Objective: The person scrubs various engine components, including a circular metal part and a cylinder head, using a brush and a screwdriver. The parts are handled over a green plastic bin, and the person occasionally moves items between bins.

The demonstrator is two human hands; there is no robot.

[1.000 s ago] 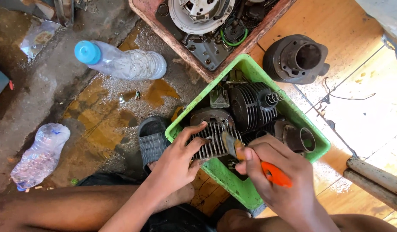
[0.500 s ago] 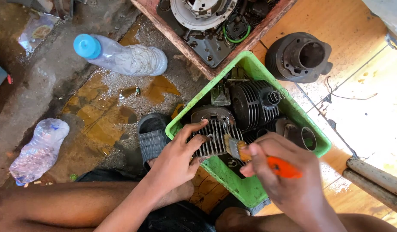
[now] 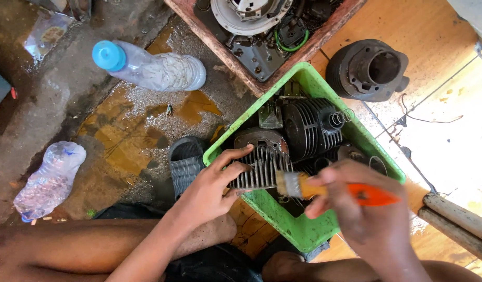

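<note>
The left hand (image 3: 209, 190) holds a finned engine cylinder head (image 3: 259, 167) steady at the near corner of the green plastic tub (image 3: 298, 230) — grip closed around its edge. The right hand (image 3: 363, 209) has its grip wrapped on an orange-handled paintbrush (image 3: 335, 189), bristles touching the fins. Another finned cylinder (image 3: 309, 128) lies deeper in the tub.
</note>
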